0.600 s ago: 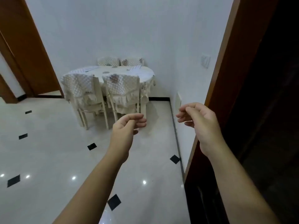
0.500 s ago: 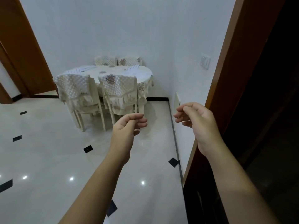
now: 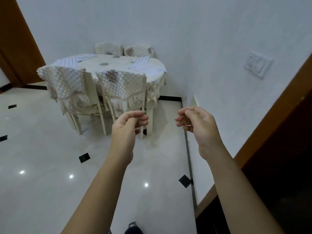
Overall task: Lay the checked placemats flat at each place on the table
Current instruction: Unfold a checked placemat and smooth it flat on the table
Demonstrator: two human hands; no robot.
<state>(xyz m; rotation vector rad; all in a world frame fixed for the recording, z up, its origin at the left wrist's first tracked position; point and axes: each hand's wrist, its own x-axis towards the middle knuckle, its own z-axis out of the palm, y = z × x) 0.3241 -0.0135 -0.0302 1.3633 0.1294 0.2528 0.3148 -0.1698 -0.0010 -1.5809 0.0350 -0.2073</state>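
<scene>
Facing a brown door frame [image 3: 15, 48] far left of the fingers and above them. Looking over a glossy pale floor [image 3: 42, 166], spreading below and left of the fingers, toward a round worktop [image 3: 118, 65] well beyond them, draped in a cream cloth. Making out checked placemats [image 3: 67, 62] lying on that worktop, far from either hand: some up and left of the left fingers, some straight above them; flat or folded, too small to tell. Noting two quilt-covered chairs [image 3: 121, 83] standing at the worktop's near side, just above the left fingers in view. Holding the left hand [image 3: 125, 130] out in mid-air, its fingers [image 3: 140, 118] loosely curled with the thumb near the fingertips, released, grasping nothing. Holding the right hand [image 3: 200, 130] level with it and apart, its fingers [image 3: 181, 119] loosely curled too, grasping nothing. Finding a white wall switch [image 3: 258, 65] up and right of the right fingers, and a brown door post [image 3: 270, 115] further right.
</scene>
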